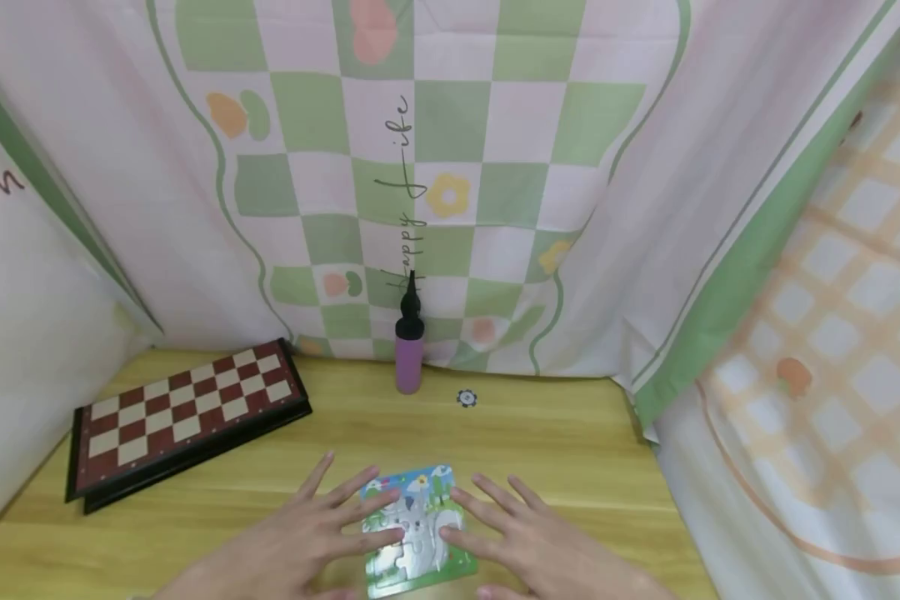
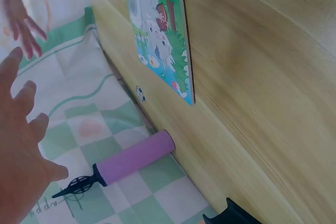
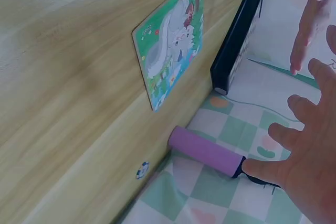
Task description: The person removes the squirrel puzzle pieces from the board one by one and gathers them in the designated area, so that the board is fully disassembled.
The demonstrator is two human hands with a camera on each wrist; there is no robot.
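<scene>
Hovering over a small jigsaw puzzle (image 1: 417,533) lying flat on a wooden table (image 1: 555,442), near its front edge: left hand (image 1: 300,542) and right hand (image 1: 528,542), one on each side, fingers spread and straight, gripping nothing. From the head view, fingertips seem to reach over the puzzle's left and right edges; from the wrist views, both palms held clear above the board, so actual contact cannot be told. Puzzle picture cartoon-like, pale animals on green grass, pieces apparently all seated in the frame. Farther back: a folded chessboard (image 1: 183,417) at left, a purple hand pump (image 1: 409,346) upright against the checked cloth backdrop (image 1: 450,167), a small round token (image 1: 466,398) just beside the pump. Judged as the opening step, hands poised before handling; likely next, lowering the fingertips to the puzzle's edges for a grip or a press.
</scene>
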